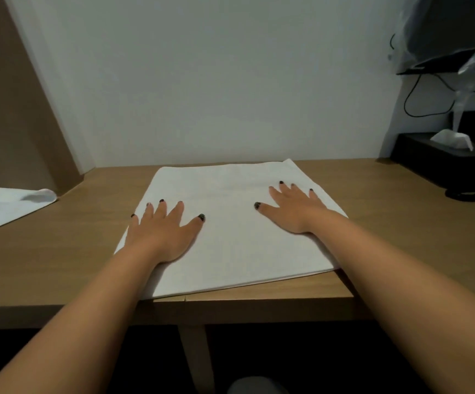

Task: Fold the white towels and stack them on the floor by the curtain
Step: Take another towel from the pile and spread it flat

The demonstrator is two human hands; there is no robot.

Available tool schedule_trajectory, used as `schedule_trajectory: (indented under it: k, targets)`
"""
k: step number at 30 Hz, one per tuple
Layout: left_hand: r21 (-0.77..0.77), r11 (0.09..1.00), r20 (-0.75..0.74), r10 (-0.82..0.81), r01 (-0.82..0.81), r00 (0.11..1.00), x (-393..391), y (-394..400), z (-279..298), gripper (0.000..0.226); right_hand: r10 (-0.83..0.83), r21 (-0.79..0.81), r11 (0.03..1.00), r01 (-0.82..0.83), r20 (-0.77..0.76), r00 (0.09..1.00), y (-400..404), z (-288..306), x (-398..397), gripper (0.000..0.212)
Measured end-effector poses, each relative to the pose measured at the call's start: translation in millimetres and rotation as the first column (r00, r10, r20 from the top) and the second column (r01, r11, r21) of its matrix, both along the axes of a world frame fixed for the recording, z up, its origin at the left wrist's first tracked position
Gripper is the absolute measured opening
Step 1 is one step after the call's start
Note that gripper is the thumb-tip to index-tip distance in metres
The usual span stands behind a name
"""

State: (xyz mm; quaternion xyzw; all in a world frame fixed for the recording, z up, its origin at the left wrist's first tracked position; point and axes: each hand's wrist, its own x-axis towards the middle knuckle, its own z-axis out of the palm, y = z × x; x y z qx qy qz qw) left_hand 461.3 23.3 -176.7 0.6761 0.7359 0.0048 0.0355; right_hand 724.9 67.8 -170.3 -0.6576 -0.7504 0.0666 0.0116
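Observation:
A white towel (230, 243) lies flat on the wooden desk (74, 251), folded into a rough square with layered edges along its near side. My left hand (165, 231) presses flat on the towel's left part, fingers straight and spread. My right hand (293, 207) lies flat on its right part, fingers also spread. A second white towel (5, 206) lies loosely at the desk's far left, partly cut off by the frame edge.
A white wall (216, 81) rises just behind the desk. A black tissue box (441, 160) with a tissue sticking out stands at the back right, below dark cables and a plastic-wrapped object. The desk's front edge runs just below the towel.

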Motion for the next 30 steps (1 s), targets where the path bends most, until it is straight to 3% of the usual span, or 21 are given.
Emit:
schedule_trajectory:
  k: [7,10,12,14,16,18,21,26,30]
  targets:
    - [-0.083,0.996,-0.068,-0.019,0.013,0.998,-24,-5,4,0.081,-0.121,-0.073,0.989,0.126,0.071,0.990,16,7,25,0.085]
    - [-0.068,0.995,-0.117,-0.083,0.075,0.990,-13,15,16,0.071,-0.120,0.033,0.993,0.117,0.100,0.988,36,25,0,0.046]
    - [-0.012,0.988,-0.001,-0.152,0.152,0.988,3,34,24,0.053,0.007,0.173,0.985,-0.002,-0.026,1.000,49,29,-28,0.035]
    - [0.052,0.979,0.138,-0.205,0.200,0.969,18,53,28,0.039,0.164,0.220,0.966,-0.133,-0.129,0.978,52,29,-61,0.042]
    - [0.086,0.974,0.231,-0.222,0.208,0.947,25,69,23,0.035,0.305,0.174,0.943,-0.284,-0.106,0.946,55,20,-87,0.046]
    - [0.076,0.971,0.157,-0.235,0.226,0.959,26,83,11,0.049,0.342,0.096,0.938,-0.333,-0.095,0.935,65,5,-95,0.053]
    - [0.033,0.981,0.007,-0.192,0.192,0.981,15,95,2,0.061,0.285,0.055,0.958,-0.282,-0.042,0.958,84,-3,-84,0.054]
    - [-0.004,0.997,-0.003,-0.079,0.079,0.997,-15,100,4,0.087,0.086,0.024,0.996,-0.086,0.019,0.996,105,-1,-30,0.078]
    - [-0.001,1.000,0.000,-0.003,0.003,1.000,-30,101,3,0.087,-0.033,0.022,0.999,0.032,0.043,0.999,112,-1,5,0.086]
